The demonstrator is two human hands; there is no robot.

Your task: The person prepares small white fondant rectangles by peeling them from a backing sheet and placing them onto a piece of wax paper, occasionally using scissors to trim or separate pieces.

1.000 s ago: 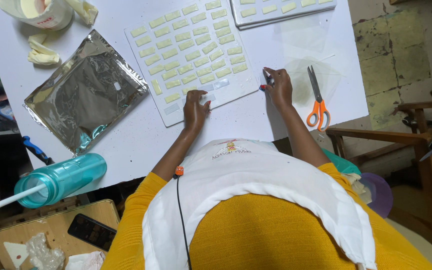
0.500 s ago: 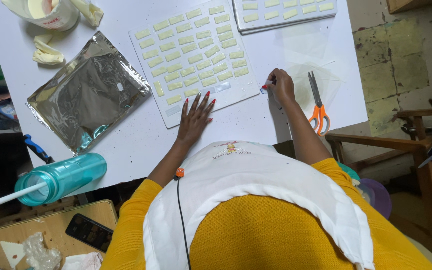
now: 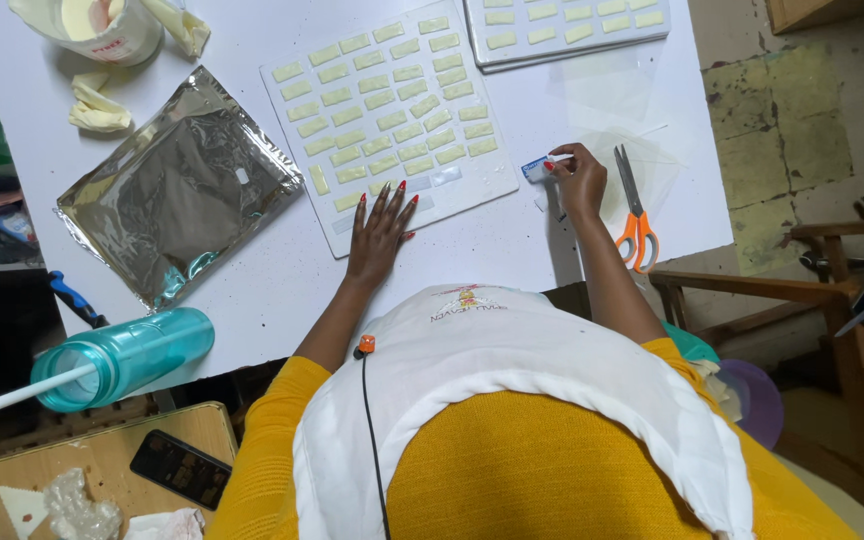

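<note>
My left hand (image 3: 380, 232) lies flat with fingers spread on the near edge of a white tray (image 3: 499, 185) filled with rows of small pale yellow pieces (image 3: 392, 121). My right hand (image 3: 580, 180) is to the right of that tray and pinches a small white and blue object (image 3: 536, 166) between its fingertips. Orange-handled scissors (image 3: 634, 212) lie on the table just right of my right hand, on thin clear plastic sheets (image 3: 617, 105).
A second tray of pale pieces (image 3: 562, 28) sits at the far edge. A silver foil bag (image 3: 178, 190) lies left of the main tray. A white tub (image 3: 107, 28) and crumpled gloves (image 3: 97, 105) are far left; a teal bottle (image 3: 117, 358) lies near the white table's (image 3: 282, 270) edge.
My left hand has spread flat on the tray's near edge. My right hand has shifted slightly and now shows the small white and blue object at its fingertips.
</note>
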